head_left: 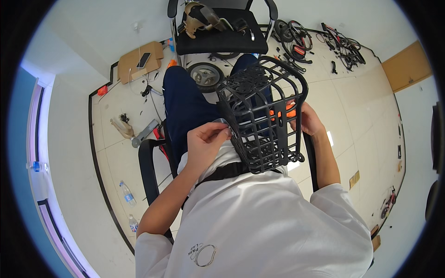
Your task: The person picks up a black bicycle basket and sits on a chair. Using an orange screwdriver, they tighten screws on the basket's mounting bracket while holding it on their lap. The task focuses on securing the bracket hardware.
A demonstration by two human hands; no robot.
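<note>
A tiled floor (352, 120) strewn with bicycle parts; seated, the left hand (206, 139) pinches the black basket (262, 116) rim; the right hand (308, 121) grips its far side, apparently steadying it for fitting; next likely needs careful alignment.

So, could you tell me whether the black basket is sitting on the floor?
No, the black basket rests on the person's lap, held between the left hand and the right hand.

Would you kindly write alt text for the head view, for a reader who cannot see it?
A seated person holds a black plastic basket on their lap, left hand pinching its near edge, right hand on its far side by an orange part. Ahead stand a black chair and a small wheel on the tiled floor.
</note>
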